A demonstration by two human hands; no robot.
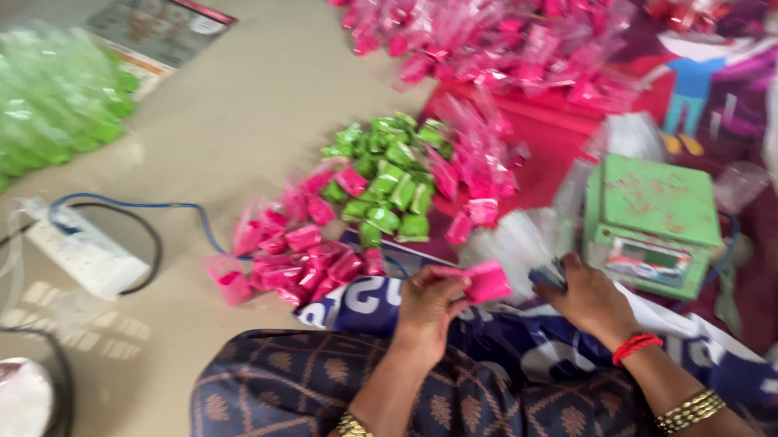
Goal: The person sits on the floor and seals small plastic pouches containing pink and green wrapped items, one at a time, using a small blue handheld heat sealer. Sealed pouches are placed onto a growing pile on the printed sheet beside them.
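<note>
Two hands: left hand [428,302] grips pink packet [486,281]; right hand [590,299] grip unclear.

Pink packet [487,281] in left hand [428,308]; scale [653,222] was green – lap cloth [274,410] navy, tan diamond pattern – wrist thread [636,348] red.

Both forearms come up from the bottom edge and angle inward over the lap, a gold bangle on each, plus a red band at the right wrist. Left hand [428,305] is back-up, fingers curled, thumb and fingertips pinched together on a small pink piece. Right hand [590,299] sits just beside it, near but not touching, also back-up, fingers bent down and forward; motion blur hides whether it is gripping.
</note>
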